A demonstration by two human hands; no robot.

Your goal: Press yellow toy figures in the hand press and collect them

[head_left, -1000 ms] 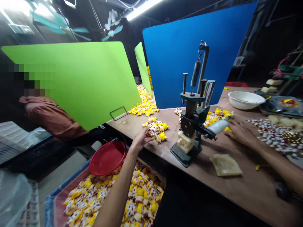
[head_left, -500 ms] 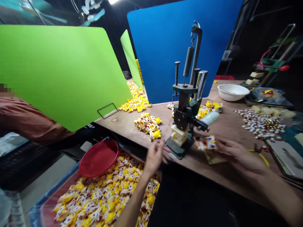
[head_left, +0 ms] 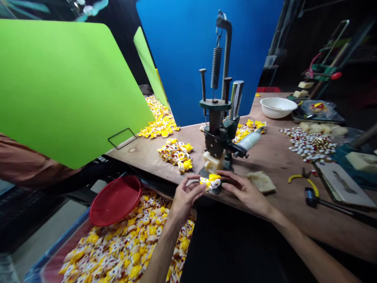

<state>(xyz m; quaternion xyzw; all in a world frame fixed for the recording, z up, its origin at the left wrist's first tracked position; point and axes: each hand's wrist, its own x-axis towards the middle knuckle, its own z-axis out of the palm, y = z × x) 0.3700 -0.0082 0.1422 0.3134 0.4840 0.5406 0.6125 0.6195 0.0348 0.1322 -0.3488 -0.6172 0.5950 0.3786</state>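
A small yellow-and-white plastic figure piece (head_left: pixel 212 181) is pinched between both sets of fingertips, just in front of the base of a hand press. My left hand (head_left: pixel 185 198) grips its left end, and my right hand (head_left: pixel 246 193) its right end. Behind them stands the hand press (head_left: pixel 216 135) with a spring, posts and a cream-coloured block (head_left: pixel 212 160) under its head. Fingers partly cover the press base. Left of the press lies a small pile of similar pieces (head_left: pixel 176 154). A flat beige pad (head_left: pixel 261 182) rests by my right hand.
Below left, a tub (head_left: pixel 44 271) full of such pieces has a red basin (head_left: pixel 116 201) on it. To the right are yellow-handled pliers (head_left: pixel 306 181), a hammer (head_left: pixel 311 197), small white parts (head_left: pixel 309 145) and a white bowl (head_left: pixel 278 108). Green (head_left: pixel 59 86) and blue (head_left: pixel 182 59) panels stand behind; a person's sleeve (head_left: pixel 26 165) shows left.
My right hand has come left from over the pad, bringing the piece in front of the press. My left hand now grips it too. The view has shifted slightly right.
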